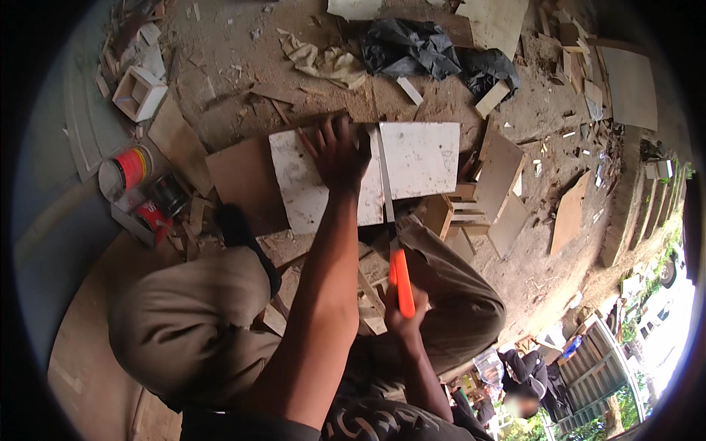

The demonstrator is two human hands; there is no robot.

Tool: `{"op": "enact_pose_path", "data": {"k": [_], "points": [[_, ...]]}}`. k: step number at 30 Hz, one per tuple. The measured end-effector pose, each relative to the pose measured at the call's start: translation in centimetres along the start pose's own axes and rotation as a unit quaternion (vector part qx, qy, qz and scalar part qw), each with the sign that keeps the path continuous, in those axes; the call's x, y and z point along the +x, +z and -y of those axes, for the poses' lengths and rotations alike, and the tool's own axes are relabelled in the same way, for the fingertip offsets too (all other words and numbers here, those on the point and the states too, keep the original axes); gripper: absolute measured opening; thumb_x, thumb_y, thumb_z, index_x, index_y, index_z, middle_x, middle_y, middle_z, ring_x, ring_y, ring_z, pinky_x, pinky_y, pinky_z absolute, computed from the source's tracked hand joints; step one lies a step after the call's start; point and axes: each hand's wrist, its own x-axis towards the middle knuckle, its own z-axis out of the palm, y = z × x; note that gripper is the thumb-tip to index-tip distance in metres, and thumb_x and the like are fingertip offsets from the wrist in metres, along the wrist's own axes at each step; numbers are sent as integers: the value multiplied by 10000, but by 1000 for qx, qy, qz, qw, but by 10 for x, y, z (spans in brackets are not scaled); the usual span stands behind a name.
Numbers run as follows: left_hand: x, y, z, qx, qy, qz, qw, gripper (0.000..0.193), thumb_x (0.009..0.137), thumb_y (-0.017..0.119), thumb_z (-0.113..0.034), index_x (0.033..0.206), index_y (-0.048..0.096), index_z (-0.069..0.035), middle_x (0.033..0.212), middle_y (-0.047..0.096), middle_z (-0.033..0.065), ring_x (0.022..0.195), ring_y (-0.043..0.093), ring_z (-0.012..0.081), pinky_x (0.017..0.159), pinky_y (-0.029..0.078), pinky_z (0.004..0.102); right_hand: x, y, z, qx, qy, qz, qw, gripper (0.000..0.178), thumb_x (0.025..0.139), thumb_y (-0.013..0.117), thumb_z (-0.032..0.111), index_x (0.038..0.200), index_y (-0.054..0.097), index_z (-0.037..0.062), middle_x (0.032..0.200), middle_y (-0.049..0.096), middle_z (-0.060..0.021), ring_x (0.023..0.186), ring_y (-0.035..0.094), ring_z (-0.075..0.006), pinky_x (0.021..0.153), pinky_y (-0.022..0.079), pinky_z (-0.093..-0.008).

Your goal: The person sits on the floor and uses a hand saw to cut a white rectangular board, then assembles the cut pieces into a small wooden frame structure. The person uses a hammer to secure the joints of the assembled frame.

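My left hand [338, 156] presses flat on a white, stained board [305, 195], with its fingers spread near the far edge. Closed around the orange handle of a hand saw [403, 287] is my right hand [406, 316], low and close to my body. The saw's narrow blade points away from me and lies along a line across the board, just right of my left hand. To the right of the blade is the board's smaller white part [423, 158]. A brown panel [246, 184] lies beneath the white board on the left.
Paint tins [132, 170] stand at the left near a small open wooden box [140, 93]. Black plastic sheeting [412, 48] and a tan cloth [323, 62] lie beyond the board. Wood offcuts [496, 176] are piled at the right. Another person [526, 375] is at lower right.
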Motion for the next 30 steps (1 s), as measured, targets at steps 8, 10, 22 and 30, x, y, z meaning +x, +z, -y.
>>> {"op": "enact_pose_path", "data": {"k": [8,10,22,30], "points": [[2,-4,-6,21,6,-8,1000,479,903,554,-497,1215,567,-134,1216,560,102,1226,499,317,1188,152,592,144,32,35,84,-36,-80,993,211,952,596,130,859,575,-59,639,509,-48,631,459,-81,556,404,-290],[4,-4,-9,9,12,-12,1000,477,889,585,-481,1220,566,-138,1218,557,98,1235,494,312,1188,154,591,161,37,44,48,-50,-83,994,267,932,609,107,734,511,-43,556,430,-90,536,403,-112,496,370,-324],[2,-5,-2,-8,-15,35,999,545,889,572,-533,1272,569,-145,1297,539,106,1255,487,303,1198,100,589,44,8,32,100,13,-26,995,288,978,578,180,1060,633,-90,743,568,9,690,489,-55,617,422,-247],[3,-1,-3,7,25,-25,999,467,920,538,-510,1181,592,-126,1226,562,112,1211,510,300,1180,135,609,175,47,19,41,-109,-70,991,235,972,586,159,1042,621,-63,705,516,23,686,456,-56,579,404,-259]]}}
